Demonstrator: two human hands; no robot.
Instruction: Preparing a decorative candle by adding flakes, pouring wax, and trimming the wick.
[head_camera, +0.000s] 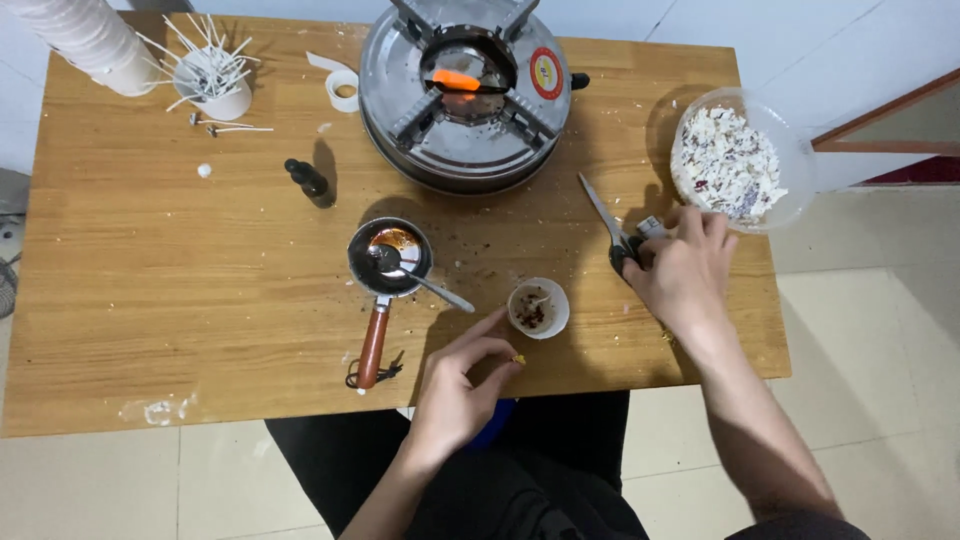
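My right hand (685, 270) rests on the wooden table (150, 280) with its fingers around the black handles of a pair of scissors (603, 215), whose blades point up and left. My left hand (460, 385) lies near the table's front edge, pinching a tiny yellow bit (519, 359) between thumb and forefinger. Between the hands stands a small white cup (538, 307) holding wax, dark red flecks and a wick. Left of it sits a small pan (385, 262) with a wooden handle and a metal spoon (425, 280) inside.
A round metal stove (465, 95) with a glowing orange centre stands at the back. A clear bowl of white flakes (738, 160) sits at the right edge. A dark dropper bottle (310, 183), a tape roll (343, 88), a cup of white wicks (212, 78) and stacked cups (95, 40) are at the left.
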